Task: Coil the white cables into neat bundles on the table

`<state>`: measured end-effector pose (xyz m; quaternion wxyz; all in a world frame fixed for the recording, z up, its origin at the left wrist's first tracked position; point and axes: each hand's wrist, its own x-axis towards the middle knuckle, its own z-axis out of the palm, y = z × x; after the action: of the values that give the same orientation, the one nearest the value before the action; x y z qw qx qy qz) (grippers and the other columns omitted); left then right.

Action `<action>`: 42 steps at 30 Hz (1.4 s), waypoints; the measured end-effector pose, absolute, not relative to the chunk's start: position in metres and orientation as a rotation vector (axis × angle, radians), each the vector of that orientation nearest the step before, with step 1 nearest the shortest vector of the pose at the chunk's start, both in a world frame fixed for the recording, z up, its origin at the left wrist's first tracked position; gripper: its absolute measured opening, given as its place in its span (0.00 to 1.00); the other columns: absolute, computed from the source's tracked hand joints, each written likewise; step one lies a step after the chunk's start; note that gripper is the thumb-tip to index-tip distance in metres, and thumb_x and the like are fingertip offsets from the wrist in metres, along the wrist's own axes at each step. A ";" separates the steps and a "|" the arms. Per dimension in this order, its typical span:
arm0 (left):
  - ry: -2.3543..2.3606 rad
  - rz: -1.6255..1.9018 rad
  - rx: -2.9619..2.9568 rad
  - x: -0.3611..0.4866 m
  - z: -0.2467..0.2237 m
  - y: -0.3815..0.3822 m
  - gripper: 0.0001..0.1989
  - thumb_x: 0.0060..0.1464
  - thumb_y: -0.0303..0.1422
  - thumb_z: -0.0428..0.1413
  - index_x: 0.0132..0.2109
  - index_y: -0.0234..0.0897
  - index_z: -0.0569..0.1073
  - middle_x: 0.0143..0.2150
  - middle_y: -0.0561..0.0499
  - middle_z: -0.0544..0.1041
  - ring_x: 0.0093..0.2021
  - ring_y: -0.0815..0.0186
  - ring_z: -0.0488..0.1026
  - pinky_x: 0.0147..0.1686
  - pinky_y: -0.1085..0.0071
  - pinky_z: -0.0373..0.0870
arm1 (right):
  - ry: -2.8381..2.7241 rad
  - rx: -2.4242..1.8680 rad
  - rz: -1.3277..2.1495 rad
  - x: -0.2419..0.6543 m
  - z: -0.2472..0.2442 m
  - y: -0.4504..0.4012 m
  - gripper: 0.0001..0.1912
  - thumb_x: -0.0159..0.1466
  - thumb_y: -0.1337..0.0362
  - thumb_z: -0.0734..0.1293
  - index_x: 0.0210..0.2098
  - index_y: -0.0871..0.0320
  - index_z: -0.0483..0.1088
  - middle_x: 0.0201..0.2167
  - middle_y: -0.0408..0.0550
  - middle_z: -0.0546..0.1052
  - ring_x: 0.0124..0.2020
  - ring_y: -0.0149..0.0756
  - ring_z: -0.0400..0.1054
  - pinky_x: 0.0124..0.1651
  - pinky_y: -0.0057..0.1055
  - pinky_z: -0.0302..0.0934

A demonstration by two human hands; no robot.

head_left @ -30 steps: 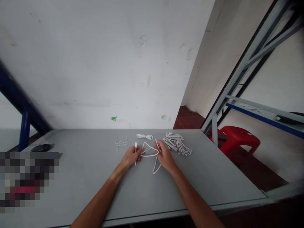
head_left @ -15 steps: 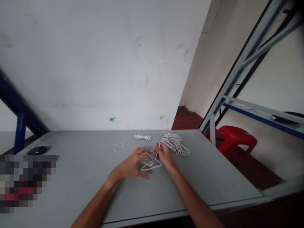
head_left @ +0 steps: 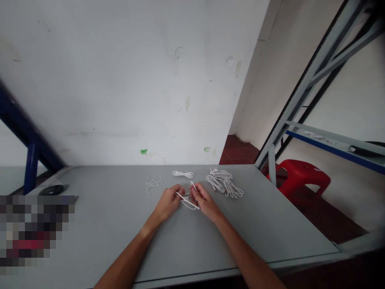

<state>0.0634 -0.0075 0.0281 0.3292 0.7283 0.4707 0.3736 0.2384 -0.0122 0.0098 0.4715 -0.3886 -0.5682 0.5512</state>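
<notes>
1. Left hand (head_left: 167, 203) and right hand (head_left: 205, 202) work close together over the grey desk (head_left: 255, 228), with only a narrow gap between them.
2. Grip: both hands are curled nearly shut, fingers pinching the white cable (head_left: 189, 204). Neither is spread open, and both seem to have hold of it.
3. The white cable lies between the hands, in a narrow doubled loop. Such a tight hold looks like a way of keeping the strands gathered and under control - a judgement from the finger positions.
4. Behind the white cable sits a small white hank (head_left: 183, 174). Further right of it lies a larger white cord bundle (head_left: 224, 183), and to its left a thin white string tangle (head_left: 153, 184). A black oval object (head_left: 51, 190) sits well left of it.
5. Hard to make out - the cable's ends and any connector are lost behind the fingers. Whether the loop touches the desk cannot be told. A pixelated patch (head_left: 33, 233) blocks the lower left.
</notes>
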 end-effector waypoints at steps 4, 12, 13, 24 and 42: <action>1.232 0.965 1.927 0.064 0.023 -0.005 0.13 0.60 0.37 0.49 0.29 0.36 0.67 0.23 0.58 0.65 0.25 0.71 0.60 0.27 0.74 0.55 | -1.416 -0.918 1.379 0.241 0.018 -0.015 0.20 0.63 0.43 0.64 0.34 0.54 0.64 0.23 0.37 0.62 0.22 0.28 0.55 0.25 0.27 0.49; 1.506 0.925 1.941 0.070 0.019 -0.006 0.06 0.53 0.32 0.53 0.30 0.36 0.72 0.27 0.53 0.75 0.27 0.69 0.68 0.30 0.74 0.59 | -1.670 -0.837 1.563 0.247 0.027 -0.028 0.20 0.52 0.57 0.76 0.37 0.54 0.65 0.27 0.36 0.63 0.26 0.27 0.54 0.28 0.26 0.49; 1.551 0.912 1.961 0.071 0.019 -0.006 0.05 0.52 0.31 0.53 0.31 0.36 0.72 0.27 0.52 0.75 0.27 0.69 0.69 0.30 0.74 0.59 | -1.685 -0.855 1.563 0.248 0.028 -0.029 0.19 0.51 0.60 0.76 0.37 0.54 0.66 0.27 0.36 0.64 0.26 0.27 0.55 0.28 0.25 0.49; 1.265 0.689 2.133 0.053 0.034 -0.009 0.21 0.54 0.48 0.57 0.49 0.39 0.75 0.35 0.51 0.79 0.29 0.67 0.71 0.31 0.73 0.63 | -1.061 -0.809 1.446 0.253 0.029 -0.012 0.14 0.57 0.61 0.69 0.28 0.53 0.57 0.17 0.32 0.62 0.19 0.28 0.57 0.26 0.27 0.51; 1.284 0.395 2.673 0.064 0.028 -0.022 0.18 0.54 0.50 0.58 0.44 0.43 0.77 0.39 0.47 0.77 0.36 0.59 0.75 0.33 0.70 0.62 | -0.745 -0.775 1.389 0.248 0.021 0.001 0.20 0.49 0.55 0.77 0.37 0.55 0.72 0.17 0.32 0.56 0.20 0.25 0.50 0.27 0.28 0.57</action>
<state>0.0643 -0.0217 0.0277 0.0747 0.8910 0.4281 0.1316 0.2476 0.0006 0.0207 0.6386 -0.3395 -0.3263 0.6087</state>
